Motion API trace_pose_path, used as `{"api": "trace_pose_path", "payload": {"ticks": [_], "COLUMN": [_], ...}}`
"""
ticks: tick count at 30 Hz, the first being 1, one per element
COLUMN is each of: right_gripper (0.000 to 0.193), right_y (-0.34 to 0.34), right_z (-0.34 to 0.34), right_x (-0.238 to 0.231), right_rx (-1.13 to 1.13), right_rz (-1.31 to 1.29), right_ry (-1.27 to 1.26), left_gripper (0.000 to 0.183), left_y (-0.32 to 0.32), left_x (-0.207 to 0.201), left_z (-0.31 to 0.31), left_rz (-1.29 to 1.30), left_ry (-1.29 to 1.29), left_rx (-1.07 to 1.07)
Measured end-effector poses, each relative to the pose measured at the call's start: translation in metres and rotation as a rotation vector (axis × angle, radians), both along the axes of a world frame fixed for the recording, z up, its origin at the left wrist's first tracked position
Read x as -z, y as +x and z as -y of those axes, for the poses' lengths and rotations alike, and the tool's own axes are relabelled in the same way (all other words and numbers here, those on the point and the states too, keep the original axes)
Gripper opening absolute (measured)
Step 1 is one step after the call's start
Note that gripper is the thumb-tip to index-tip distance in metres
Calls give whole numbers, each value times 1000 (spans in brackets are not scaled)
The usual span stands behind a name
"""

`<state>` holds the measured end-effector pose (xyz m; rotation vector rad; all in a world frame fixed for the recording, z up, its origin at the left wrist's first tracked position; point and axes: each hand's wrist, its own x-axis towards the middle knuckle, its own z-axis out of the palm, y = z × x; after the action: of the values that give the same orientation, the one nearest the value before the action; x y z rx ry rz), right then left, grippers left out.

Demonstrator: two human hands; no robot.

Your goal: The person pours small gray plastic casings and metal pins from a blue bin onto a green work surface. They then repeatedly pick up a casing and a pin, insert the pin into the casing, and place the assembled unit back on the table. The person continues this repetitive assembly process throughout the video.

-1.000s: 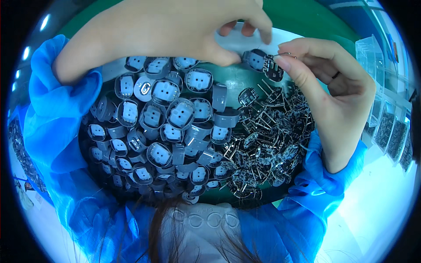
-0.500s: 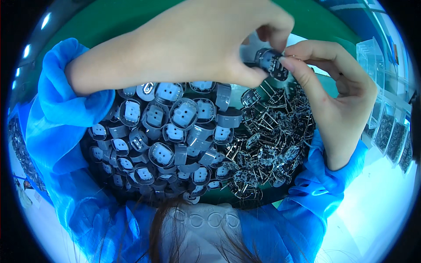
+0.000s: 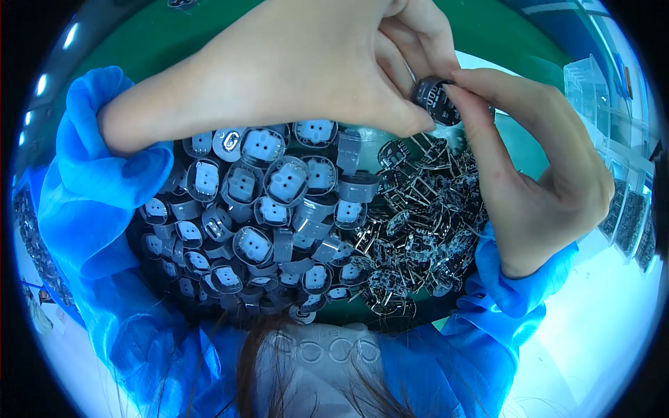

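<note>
In front of me, above the right-hand pile, my left hand [image 3: 334,66] holds a small dark grey plastic housing [image 3: 420,89] between thumb and fingers. A black circuit board [image 3: 442,106] with pale markings sits at the open face of the housing. My right hand [image 3: 547,157] is closed, thumb and forefinger pinching the board's edge against the housing. How deep the board sits inside cannot be seen. Below my left forearm lies a heap of grey housings [image 3: 254,245] with light two-holed inserts. Beside it, to the right, is a tangle of black circuit boards with metal pins [image 3: 411,230].
A green work surface [image 3: 174,38] spans the far side, with a dark part [image 3: 182,3] at its top edge. Clear plastic bins [image 3: 589,87] stand at the right, with trays of small dark parts [image 3: 631,216] below. Another filled container [image 3: 42,237] is at the far left.
The housing and board have turned, so the board's face shows more toward me. My right hand has shifted slightly right and down. A dark part has appeared at the top left.
</note>
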<state>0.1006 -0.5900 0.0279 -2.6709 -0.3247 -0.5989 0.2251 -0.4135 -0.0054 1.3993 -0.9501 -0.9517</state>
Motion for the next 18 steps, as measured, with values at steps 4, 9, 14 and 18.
{"api": "trace_pose_path", "payload": {"ticks": [4, 9, 14, 18], "right_gripper": [21, 22, 21, 28], "right_y": [-3, -3, 7, 8], "right_z": [-6, -4, 3, 21], "right_x": [9, 11, 0, 10], "right_rx": [-43, -73, -138, -144], "right_rz": [167, 163, 82, 42], "right_ry": [-48, -91, -28, -103], "left_gripper": [28, 26, 27, 30], "left_y": [1, -2, 3, 17], "left_x": [19, -5, 3, 26], "left_z": [5, 6, -8, 9], "left_rz": [-124, 8, -317, -376], "left_ry": [-125, -31, -55, -20], "left_rx": [32, 84, 107, 137]}}
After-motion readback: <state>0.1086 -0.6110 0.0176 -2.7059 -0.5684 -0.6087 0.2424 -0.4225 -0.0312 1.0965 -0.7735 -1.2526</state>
